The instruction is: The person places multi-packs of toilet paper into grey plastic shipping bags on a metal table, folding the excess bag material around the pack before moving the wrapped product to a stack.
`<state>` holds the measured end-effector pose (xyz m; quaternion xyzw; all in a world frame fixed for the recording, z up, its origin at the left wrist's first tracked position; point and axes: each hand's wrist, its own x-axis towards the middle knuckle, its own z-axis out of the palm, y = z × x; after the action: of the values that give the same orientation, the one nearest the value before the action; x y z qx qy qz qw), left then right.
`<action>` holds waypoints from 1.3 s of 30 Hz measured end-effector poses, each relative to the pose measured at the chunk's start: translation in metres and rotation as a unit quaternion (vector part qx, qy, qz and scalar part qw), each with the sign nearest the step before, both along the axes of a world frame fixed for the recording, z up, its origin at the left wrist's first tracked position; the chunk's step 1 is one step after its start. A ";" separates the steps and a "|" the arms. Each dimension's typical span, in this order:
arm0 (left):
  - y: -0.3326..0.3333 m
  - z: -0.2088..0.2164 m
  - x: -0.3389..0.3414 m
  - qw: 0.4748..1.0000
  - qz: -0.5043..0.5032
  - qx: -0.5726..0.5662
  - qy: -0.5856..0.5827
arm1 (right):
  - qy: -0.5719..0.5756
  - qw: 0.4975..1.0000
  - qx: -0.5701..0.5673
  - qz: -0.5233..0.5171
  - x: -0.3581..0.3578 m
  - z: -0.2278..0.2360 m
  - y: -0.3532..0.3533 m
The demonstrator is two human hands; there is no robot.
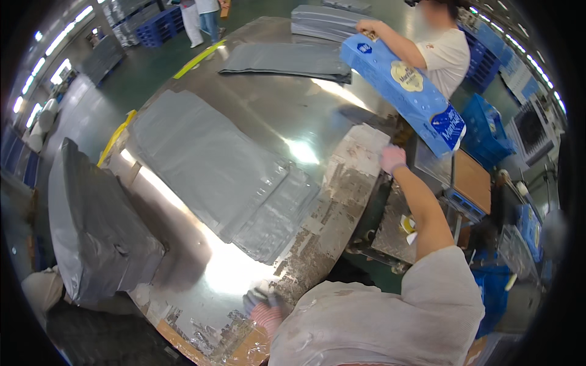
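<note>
My left hand (264, 306), in a grey-and-white glove with a pink striped cuff, rests fingers out on the metal table (213, 262) near its front edge. It holds nothing. Close to it lies a stack of flat grey plastic bags (207, 158). My right arm reaches out to the table's right edge, where my right hand (392, 158), in a pinkish glove, is curled closed beside worn tape patches. Whatever may be in its fingers is hidden. Just beyond it, a co-worker (448, 52) holds up a long blue printed plastic package (403, 88), tilted down to the right.
More grey bags (284, 61) lie at the table's far side. A tall grey bag stack (91, 226) stands at left. Right of the table are a cardboard-topped stand (471, 180), a blue crate (486, 131) and machinery. Other people (198, 18) stand far off.
</note>
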<state>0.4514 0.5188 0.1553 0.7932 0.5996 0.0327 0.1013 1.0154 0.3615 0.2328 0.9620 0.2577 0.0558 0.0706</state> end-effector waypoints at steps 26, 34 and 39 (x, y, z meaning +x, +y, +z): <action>0.146 0.040 0.283 0.990 -0.086 0.112 -0.020 | 0.107 0.988 0.043 0.107 -0.005 -0.084 0.117; 0.230 0.008 0.310 0.992 -0.064 0.107 0.013 | 0.204 0.955 0.151 0.153 0.032 -0.111 0.231; 0.237 0.008 0.318 0.991 -0.071 0.107 0.025 | 0.351 0.856 0.293 0.239 0.026 -0.104 0.391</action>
<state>0.7696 0.7554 0.1632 0.8405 0.5373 0.0698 0.0034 1.0416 0.7524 0.1287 0.8025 0.4593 -0.1978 -0.3254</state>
